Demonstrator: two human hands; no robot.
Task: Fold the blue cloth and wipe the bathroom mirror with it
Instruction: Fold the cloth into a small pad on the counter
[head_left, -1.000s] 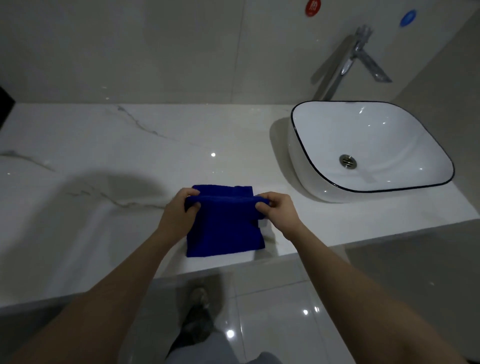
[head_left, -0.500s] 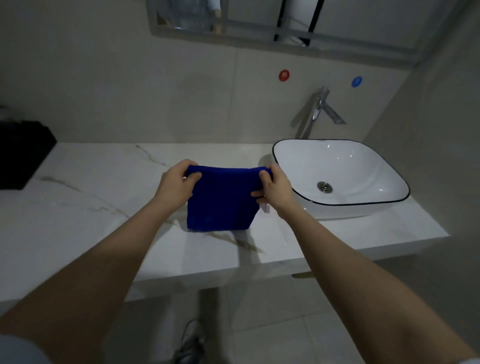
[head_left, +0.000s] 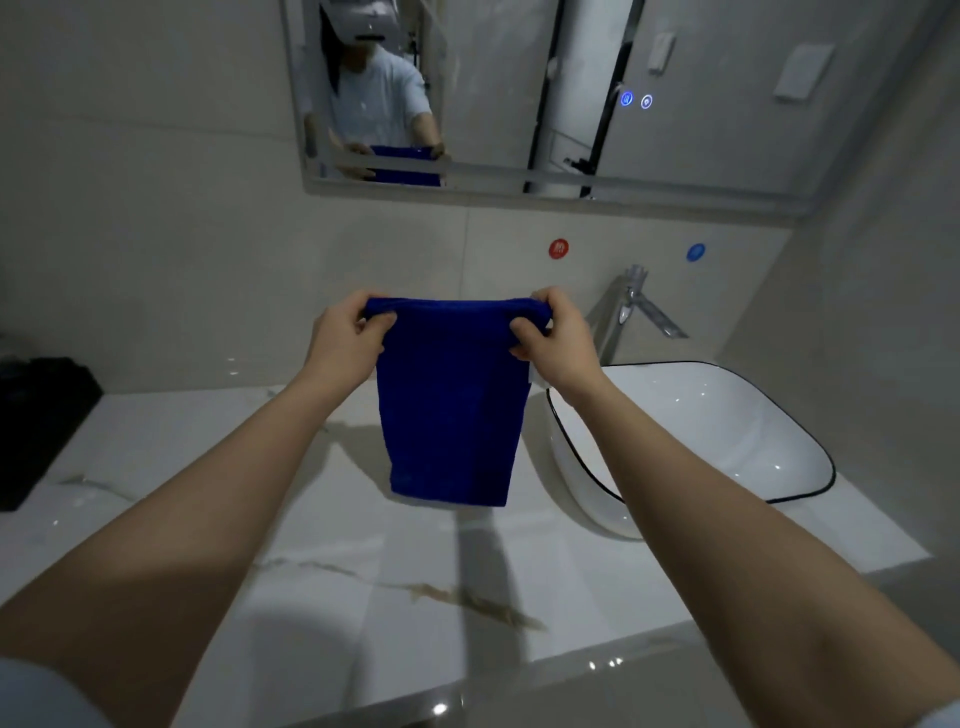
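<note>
The folded blue cloth (head_left: 449, 405) hangs in the air above the marble counter, held by its two top corners. My left hand (head_left: 345, 340) pinches the top left corner and my right hand (head_left: 553, 338) pinches the top right corner. The cloth's lower edge hangs free above the counter. The bathroom mirror (head_left: 701, 93) is on the wall above and behind the cloth; it reflects a person holding the cloth.
A white basin (head_left: 727, 415) with a black rim sits on the marble counter (head_left: 182, 467) at the right, with a chrome tap (head_left: 639, 312) behind it. A black object (head_left: 36, 415) lies at the counter's far left. Red and blue round stickers mark the wall.
Both hands have lifted the cloth off the counter and raised it upright in front of the wall. The view has tilted up, so the mirror is now visible.
</note>
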